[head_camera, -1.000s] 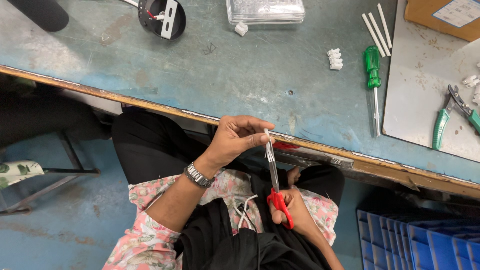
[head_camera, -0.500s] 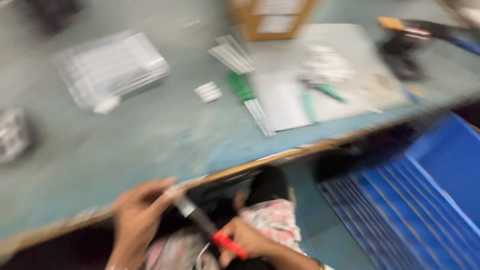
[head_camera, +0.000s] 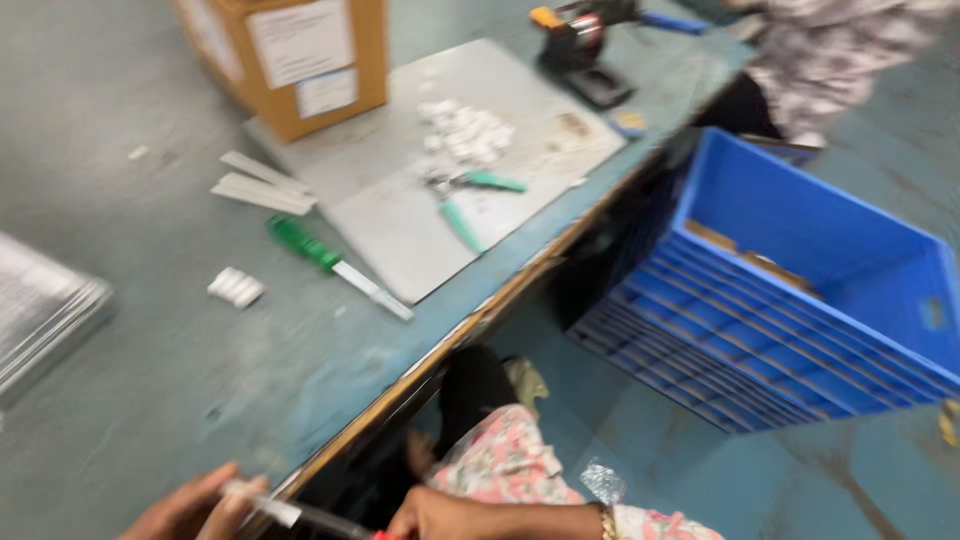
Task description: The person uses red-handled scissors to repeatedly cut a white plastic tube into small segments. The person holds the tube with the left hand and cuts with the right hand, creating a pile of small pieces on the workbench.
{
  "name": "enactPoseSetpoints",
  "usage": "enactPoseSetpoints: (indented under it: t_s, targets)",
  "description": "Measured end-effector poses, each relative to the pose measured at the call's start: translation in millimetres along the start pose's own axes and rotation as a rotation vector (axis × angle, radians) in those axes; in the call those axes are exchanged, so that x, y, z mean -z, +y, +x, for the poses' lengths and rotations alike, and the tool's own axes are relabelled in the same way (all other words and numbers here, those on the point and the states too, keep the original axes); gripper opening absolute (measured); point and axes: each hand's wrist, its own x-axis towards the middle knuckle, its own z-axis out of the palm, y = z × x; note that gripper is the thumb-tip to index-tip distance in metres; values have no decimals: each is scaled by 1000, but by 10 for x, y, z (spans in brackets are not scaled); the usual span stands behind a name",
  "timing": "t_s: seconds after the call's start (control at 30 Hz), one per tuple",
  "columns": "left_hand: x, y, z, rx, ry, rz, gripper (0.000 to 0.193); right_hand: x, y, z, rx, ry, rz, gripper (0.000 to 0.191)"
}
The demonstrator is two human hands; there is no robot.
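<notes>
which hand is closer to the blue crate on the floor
Right. The right hand is at the bottom edge, below and left of the blue crate. The left hand is farther left, at the table edge, holding the red-handled tool.

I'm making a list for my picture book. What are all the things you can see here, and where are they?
Cardboard box: one, brown, back of the bench.
Metal sheet: one, grey, on the bench beside the box.
Small white parts: a heap, white, on the sheet.
Pliers: one, green handles, on the sheet.
Screwdriver: one, green handle, at the sheet's left edge.
White strips: a few, left of the sheet.
White block: one, on the bare bench.
Crate: one, blue, on the floor at right.
Another person's sleeve: patterned, top right.
Left hand: holds the grey tip of a thin tool.
Right hand: holds its red handle end.
</notes>
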Motion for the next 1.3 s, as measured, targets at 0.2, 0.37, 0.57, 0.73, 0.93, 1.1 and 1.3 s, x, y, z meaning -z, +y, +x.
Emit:
enactPoseSetpoints:
  t_s: [0.2, 0.37, 0.57, 0.73, 0.93, 1.1, 1.3]
  targets:
    - [-155, 649, -280, -29, -72, -210, 24, 29, -19, -4, -89, -58, 17, 36]
    - [-271, 1041, -359, -126, -157, -348, 23, 63, 38, 32, -206, 46, 113, 44]
    - [-309, 1138, -370, -141, -214, -443, 23, 49, -124, 43, -54, -60, 100, 55]
    - [-310, 1096, -358, -159, -232, -411, 23, -33, -323, 82, -58, -56, 99, 65]
    - [-309, 1050, -337, -161, -239, -420, 23, -74, -429, 104, -21, -74, 90, 67]
    - [-313, 1045, -326, -175, -240, -424, 23, -65, -407, 101, -33, -61, 98, 55]
    - [-318, 1058, -319, -189, -242, -403, 23, -58, -334, 106, -80, -19, 46, 33]
